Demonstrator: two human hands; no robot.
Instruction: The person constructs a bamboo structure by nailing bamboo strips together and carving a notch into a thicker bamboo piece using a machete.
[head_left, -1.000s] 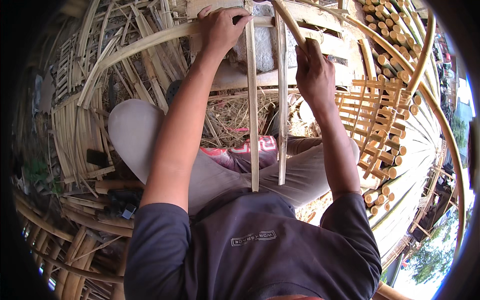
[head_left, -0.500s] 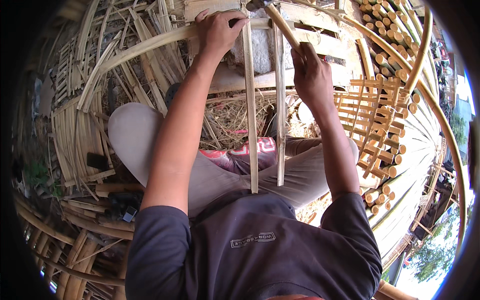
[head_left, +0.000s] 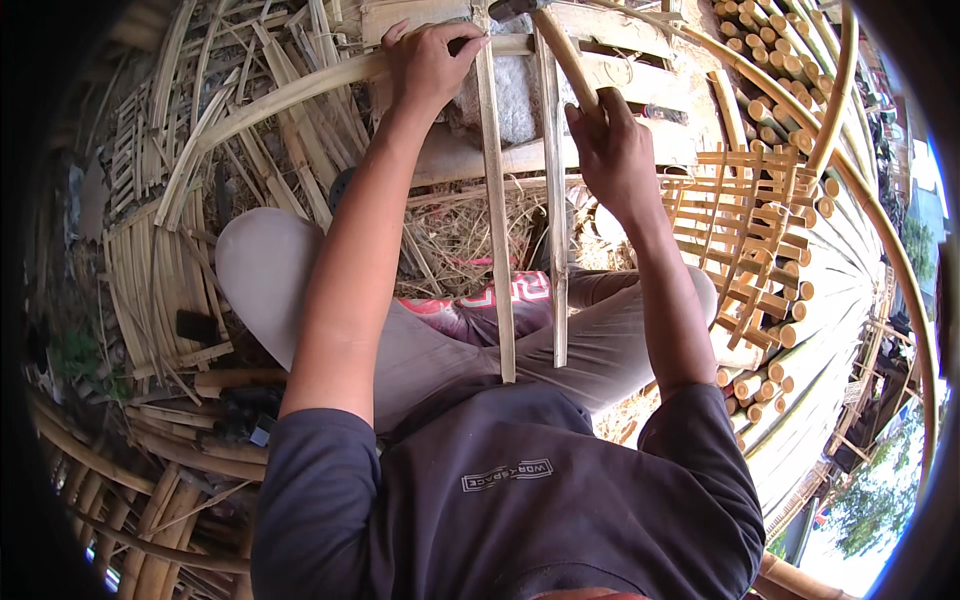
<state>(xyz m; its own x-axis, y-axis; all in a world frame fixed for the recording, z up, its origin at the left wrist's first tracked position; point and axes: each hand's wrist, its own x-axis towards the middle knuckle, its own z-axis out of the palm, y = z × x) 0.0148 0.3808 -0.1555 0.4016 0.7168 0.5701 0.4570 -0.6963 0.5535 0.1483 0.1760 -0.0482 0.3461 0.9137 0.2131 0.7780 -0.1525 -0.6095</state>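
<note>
My left hand [head_left: 428,68] is closed over a long curved bamboo strip [head_left: 290,95], thumb and forefinger pinched where an upright bamboo slat [head_left: 495,200] crosses it. Whether a nail is between those fingertips I cannot see. A hammer [head_left: 567,58] is gripped by its wooden handle in my right hand [head_left: 615,150]. Its dark metal head is at the top edge, just above the crossing and close to my left fingertips. A second bamboo slat [head_left: 555,200] runs alongside the first, and both reach down toward my lap.
Beneath the crossing are wooden boards [head_left: 460,160] and a rough grey block [head_left: 510,100]. A bamboo lattice [head_left: 740,235] and stacked bamboo poles [head_left: 780,65] are at the right. Loose bamboo strips [head_left: 150,265] cover the left side. Straw [head_left: 460,235] lies before my crossed legs.
The hammer and my right hand have shifted slightly, and more of the hammer head shows near the crossing. My left hand keeps its hold on the strip.
</note>
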